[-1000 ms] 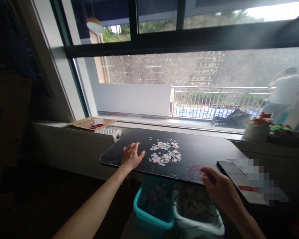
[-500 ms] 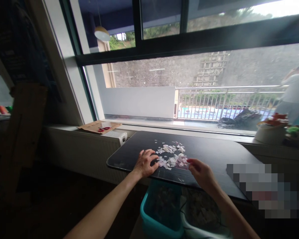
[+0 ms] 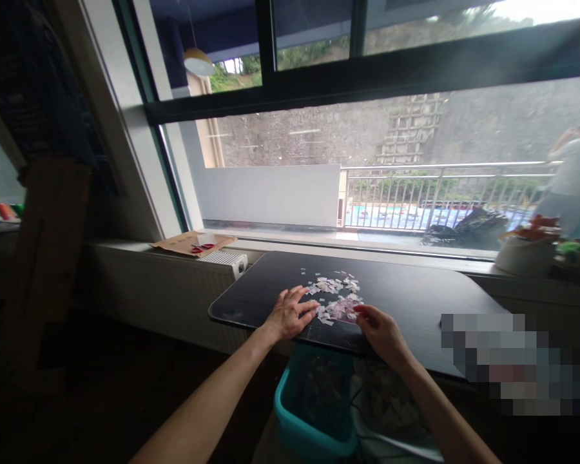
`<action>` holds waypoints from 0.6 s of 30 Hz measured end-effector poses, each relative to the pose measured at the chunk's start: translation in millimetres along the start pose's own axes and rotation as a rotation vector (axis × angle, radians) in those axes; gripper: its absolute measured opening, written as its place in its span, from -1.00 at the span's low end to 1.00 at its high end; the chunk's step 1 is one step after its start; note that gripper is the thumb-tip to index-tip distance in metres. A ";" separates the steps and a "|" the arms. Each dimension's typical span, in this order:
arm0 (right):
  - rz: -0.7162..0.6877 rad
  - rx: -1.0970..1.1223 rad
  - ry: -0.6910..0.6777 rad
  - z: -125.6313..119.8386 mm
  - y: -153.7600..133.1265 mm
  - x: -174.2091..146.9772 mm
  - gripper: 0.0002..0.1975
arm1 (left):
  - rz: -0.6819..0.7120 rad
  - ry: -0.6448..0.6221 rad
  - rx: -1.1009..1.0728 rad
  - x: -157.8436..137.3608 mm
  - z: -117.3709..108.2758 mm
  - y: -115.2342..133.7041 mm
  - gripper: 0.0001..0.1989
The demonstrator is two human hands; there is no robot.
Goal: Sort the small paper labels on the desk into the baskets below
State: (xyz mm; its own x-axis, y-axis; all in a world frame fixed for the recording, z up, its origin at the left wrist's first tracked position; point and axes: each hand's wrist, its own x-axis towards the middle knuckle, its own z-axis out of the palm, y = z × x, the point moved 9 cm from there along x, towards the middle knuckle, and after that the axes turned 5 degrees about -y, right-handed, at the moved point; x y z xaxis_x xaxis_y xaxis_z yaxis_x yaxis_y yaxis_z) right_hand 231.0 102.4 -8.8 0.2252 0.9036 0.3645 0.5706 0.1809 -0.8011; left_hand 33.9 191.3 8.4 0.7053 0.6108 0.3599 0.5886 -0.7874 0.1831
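Observation:
Many small pale scraps, perhaps cut paper or plastic (image 3: pixel 327 284), lie in two loose heaps on a dark tabletop (image 3: pixel 406 303). At the left edge of the nearer heap my left hand (image 3: pixel 290 314) rests on the table, fingers spread, its fingertips touching or close to the scraps. On the right side, my right hand (image 3: pixel 379 327) has its thumb and forefinger pinched on the edge of a thin pinkish see-through sheet (image 3: pixel 344 310). The sheet lies low against the nearer heap, and its full outline cannot be made out among the scraps.
Beneath the table's front edge stand a teal bin (image 3: pixel 283 406) and a pale bin (image 3: pixel 367 435), both holding scraps. Red-handled scissors (image 3: pixel 203 247) lie on brown paper (image 3: pixel 176 243) on the sill. A white pot (image 3: pixel 522 256) stands to the right, by the window.
My right hand has moved left with the pinkish sheet, into the nearer heap. My left hand has shifted slightly right, and the hands are closer together.

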 end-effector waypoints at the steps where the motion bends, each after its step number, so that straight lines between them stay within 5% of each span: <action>1: 0.000 -0.004 -0.004 0.7 0.2 0.3 -0.64 | 0.007 -0.005 -0.006 -0.5 0.2 1.0 -0.74; 7: 0.010 -0.047 0.001 -1.7 1.5 0.2 -0.63 | -0.031 0.140 -0.070 -2.1 -10.4 -8.3 -0.86; 13: 0.003 -0.055 0.000 -0.7 2.3 0.4 -0.64 | -0.174 0.103 -0.107 3.6 -4.4 -24.8 -0.72; 18: 0.003 -0.041 0.025 -2.6 3.6 0.4 -0.66 | -0.161 0.156 -0.110 5.0 -7.7 -25.7 -0.84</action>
State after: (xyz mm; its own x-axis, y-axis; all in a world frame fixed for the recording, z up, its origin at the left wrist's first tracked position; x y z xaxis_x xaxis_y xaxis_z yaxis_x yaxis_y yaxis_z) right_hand 235.2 102.4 -10.3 0.2468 0.8938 0.3744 0.6013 0.1617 -0.7825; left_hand 19.3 213.9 12.5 0.5310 0.7158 0.4535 0.6360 -0.6903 0.3449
